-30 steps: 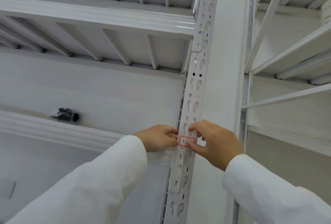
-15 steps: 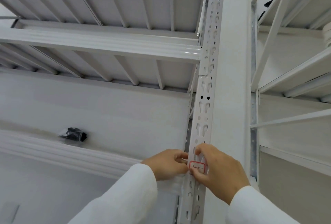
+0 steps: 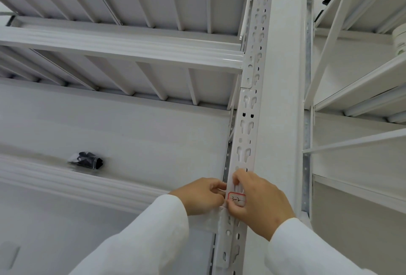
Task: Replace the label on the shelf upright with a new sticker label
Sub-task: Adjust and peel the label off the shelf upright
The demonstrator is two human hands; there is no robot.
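Note:
A small white sticker label [image 3: 236,199] with a red border and handwritten marks lies on the white slotted shelf upright [image 3: 247,125]. My right hand [image 3: 257,202] wraps around the upright, its thumb and forefinger pinching the label at its lower and upper edges. My left hand [image 3: 201,195] is curled against the upright's left side, its fingertips touching the label's left edge. Whether the label is fully stuck down cannot be told.
White metal shelves with ribbed undersides [image 3: 123,39] span the left. A black item in a clear bag [image 3: 86,160] lies on the left shelf. More white racking [image 3: 360,90] stands to the right of the upright, with a white roll [image 3: 399,39] at the far right edge.
The view has tilted upward, so hands and label sit lower in the frame. Both hands stay at the label on the upright, with the right fingers closing more around it.

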